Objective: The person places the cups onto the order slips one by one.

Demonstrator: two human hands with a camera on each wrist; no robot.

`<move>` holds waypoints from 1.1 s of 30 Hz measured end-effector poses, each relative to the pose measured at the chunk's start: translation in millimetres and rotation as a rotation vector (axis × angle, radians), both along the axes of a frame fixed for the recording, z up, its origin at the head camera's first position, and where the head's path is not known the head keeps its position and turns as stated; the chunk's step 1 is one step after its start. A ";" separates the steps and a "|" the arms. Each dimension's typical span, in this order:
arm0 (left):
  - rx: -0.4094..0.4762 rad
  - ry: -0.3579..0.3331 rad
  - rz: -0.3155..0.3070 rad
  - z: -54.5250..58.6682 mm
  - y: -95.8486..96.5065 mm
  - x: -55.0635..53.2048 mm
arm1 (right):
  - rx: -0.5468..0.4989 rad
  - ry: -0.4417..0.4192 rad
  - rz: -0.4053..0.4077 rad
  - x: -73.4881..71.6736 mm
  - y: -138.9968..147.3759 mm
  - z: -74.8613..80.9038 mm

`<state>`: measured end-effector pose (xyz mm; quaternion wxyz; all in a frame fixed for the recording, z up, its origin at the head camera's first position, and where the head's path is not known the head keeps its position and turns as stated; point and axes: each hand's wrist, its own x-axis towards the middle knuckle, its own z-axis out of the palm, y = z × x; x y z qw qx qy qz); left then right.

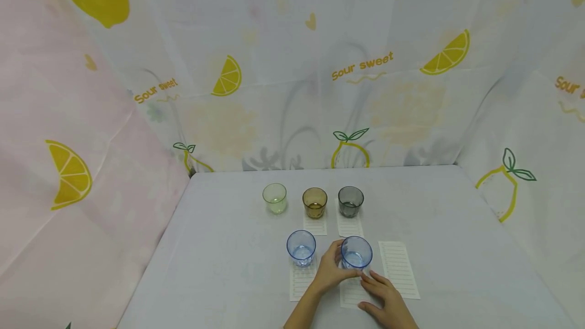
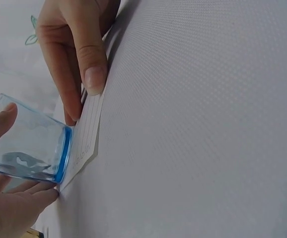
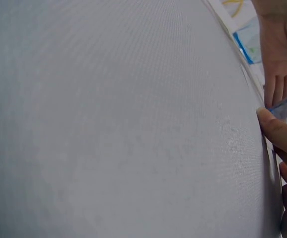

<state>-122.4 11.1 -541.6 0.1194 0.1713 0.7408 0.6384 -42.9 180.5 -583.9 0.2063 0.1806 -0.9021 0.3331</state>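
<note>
My left hand [image 1: 330, 272] holds a clear blue glass [image 1: 356, 252], thumb on the near side and fingers round the far side. This glass stands over the far end of a lined paper strip [image 1: 351, 294]. On the strip's right side, my right hand [image 1: 387, 299] touches the paper with thumb and fingers spread and relaxed. In the left wrist view the right thumb [image 2: 94, 79] lies along the strip's edge, close to the glass base. A second blue glass [image 1: 301, 248] stands left of the left hand, on another lined strip [image 1: 300, 286].
Behind stand a green glass [image 1: 274, 198], an amber glass [image 1: 315, 202] and a grey glass [image 1: 350, 201]. Strips lie under the amber and grey ones. Another lined strip [image 1: 399, 269] lies to the right. Lemon-print cloth [image 1: 283, 90] encloses the white table [image 1: 205, 248].
</note>
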 end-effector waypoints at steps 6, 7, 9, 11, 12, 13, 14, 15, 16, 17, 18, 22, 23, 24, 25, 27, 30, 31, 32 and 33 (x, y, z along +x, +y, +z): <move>-0.013 0.012 0.013 -6.8 1.5 -3.4 | -0.019 0.017 -0.006 0.1 -0.6 -0.7; -0.016 0.010 0.015 -7.7 1.8 -4.0 | -0.023 0.022 -0.005 0.2 -0.6 -0.7; -0.026 0.007 0.018 -8.2 2.3 -4.8 | -0.030 0.029 0.002 0.3 -0.5 -0.5; -0.029 -0.003 0.016 -7.6 2.6 -5.3 | -0.030 0.033 0.004 0.4 -0.4 -0.1; -0.030 -0.006 0.016 -7.3 2.8 -5.5 | -0.028 0.033 0.003 0.4 -0.5 0.1; -0.032 -0.008 0.017 -7.2 3.0 -5.7 | -0.026 0.031 0.002 0.4 -0.5 0.5; -0.033 -0.011 0.017 -7.1 3.1 -5.8 | -0.022 0.027 0.000 0.5 -0.5 0.7; -0.034 -0.013 0.018 -7.1 3.2 -6.1 | -0.017 0.024 -0.002 0.5 -0.6 1.0; -0.033 -0.016 0.018 -7.3 3.2 -6.2 | -0.012 0.018 -0.004 0.6 -0.6 1.2; -0.033 -0.019 0.020 -7.5 3.2 -6.4 | -0.009 0.013 -0.005 0.6 -0.6 1.5; -0.034 -0.020 0.021 -7.7 3.3 -6.5 | -0.005 0.007 -0.005 0.7 -0.7 1.7; -0.037 -0.022 0.021 -8.0 3.4 -6.7 | 0.003 -0.004 -0.003 0.7 -0.8 2.3; -0.039 -0.023 0.021 -8.0 3.5 -6.7 | 0.004 -0.004 -0.003 0.7 -0.9 2.4; -0.040 -0.022 0.020 -7.8 3.5 -6.7 | 0.005 -0.004 -0.003 0.7 -0.9 2.6; -0.042 -0.021 0.020 -7.8 3.5 -6.7 | 0.005 -0.004 -0.003 0.8 -0.9 2.7; -0.043 -0.020 0.020 -7.5 3.5 -6.7 | 0.004 -0.004 -0.003 1.0 -1.0 3.0; -0.044 -0.017 0.017 -6.9 3.3 -6.5 | -0.003 -0.001 0.001 1.0 -1.0 3.1; -0.045 -0.017 0.016 -6.8 3.2 -6.5 | -0.004 0.000 0.003 1.0 -1.0 3.0; -0.044 -0.019 0.015 -6.6 3.2 -6.4 | -0.005 0.002 0.004 0.9 -0.9 2.7; -0.044 -0.021 0.014 -6.6 3.1 -6.4 | -0.006 0.004 0.005 0.8 -0.9 2.5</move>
